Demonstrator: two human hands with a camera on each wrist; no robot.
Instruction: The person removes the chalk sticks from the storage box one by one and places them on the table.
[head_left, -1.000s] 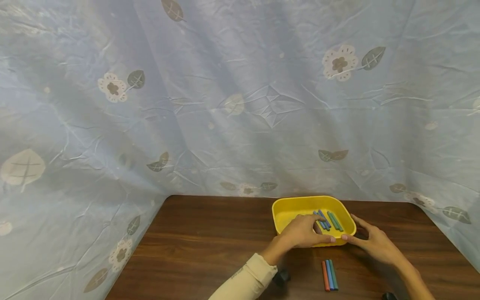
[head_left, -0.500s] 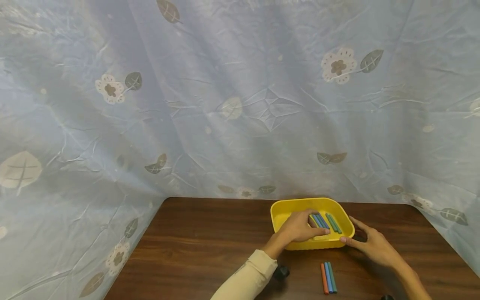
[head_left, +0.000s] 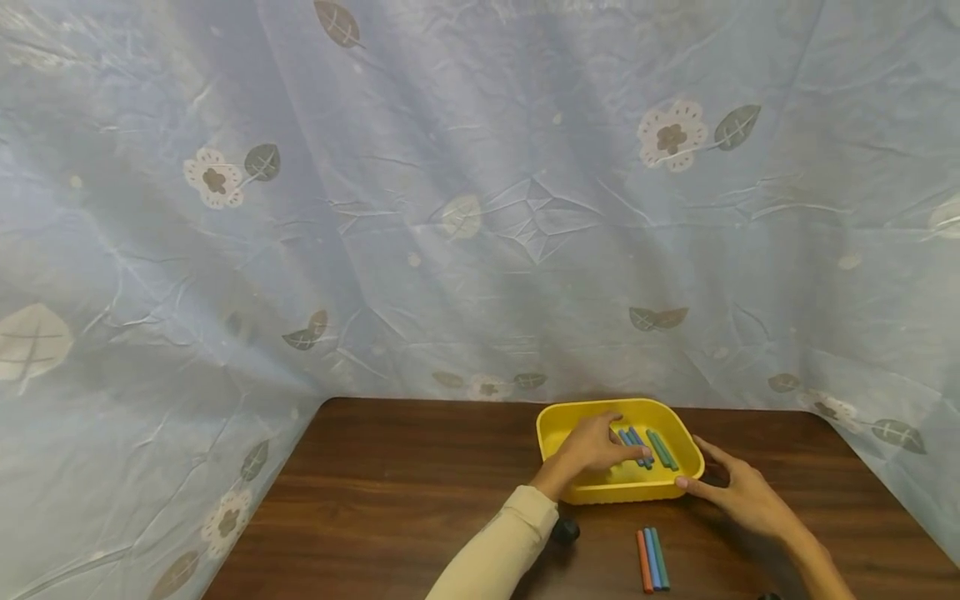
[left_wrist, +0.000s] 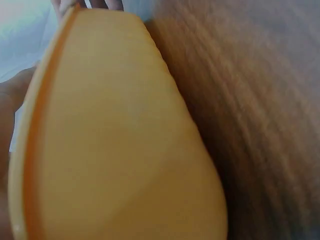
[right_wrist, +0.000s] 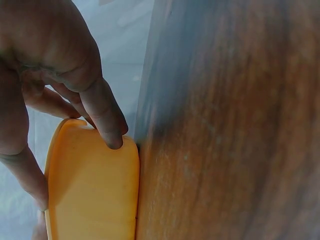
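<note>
Tray (head_left: pixel 622 493) gripped by right hand (head_left: pixel 744 498); left hand (head_left: pixel 591 446) inside, hold unclear, probably arranging sticks (head_left: pixel 662 450); next needs careful pinch.

no readable text
no words, labels, brands, numbers or signs can be read in the head view, the left wrist view or the right wrist view.
</note>
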